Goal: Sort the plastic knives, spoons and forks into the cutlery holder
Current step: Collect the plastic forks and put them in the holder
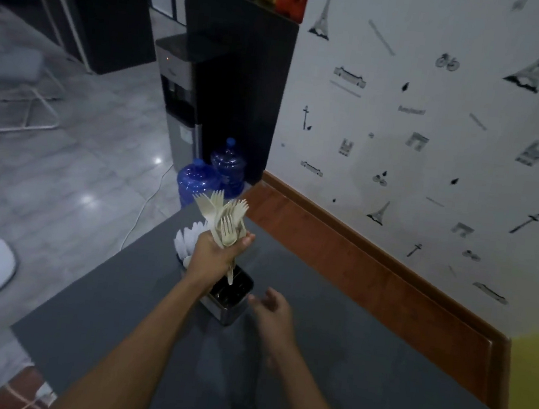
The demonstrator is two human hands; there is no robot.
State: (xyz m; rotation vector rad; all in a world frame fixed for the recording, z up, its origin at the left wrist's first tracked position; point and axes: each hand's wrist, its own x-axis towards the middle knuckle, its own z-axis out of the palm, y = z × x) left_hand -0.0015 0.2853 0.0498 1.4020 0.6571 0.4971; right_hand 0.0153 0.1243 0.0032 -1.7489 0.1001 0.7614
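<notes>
- While curled tight round the handles of a bunch of cream forks (225,221), left fingers (246,240) raised above the cutlery holder (230,305), prongs fanned upward.
- Left hand (214,255) over the far half of the holder; one handle tip hanging below the fist, over an open dark compartment, not plainly touching it.
- Right fingers (258,301) loose and slightly spread, holding nothing, blurred.
- Right hand (273,312) just beside the holder's near right corner, low over the counter (360,368); touching the holder or not, cannot tell.
- Holder of shiny metal, standing on the grey counter; near compartments dark inside, contents too dim to make out.
- White plastic pieces (189,238) upright in the far compartment, partly hidden behind the left hand; spoons or knives, cannot tell.
- Bare forearms (149,342) reaching in from the bottom edge.
- Wooden trim (371,274) along the counter's right side, under a white wall (403,153) printed with towers and bicycles.
- Past the counter's far end, two blue water bottles (196,180) on the tiled floor (60,178), next to a water dispenser (181,98).
</notes>
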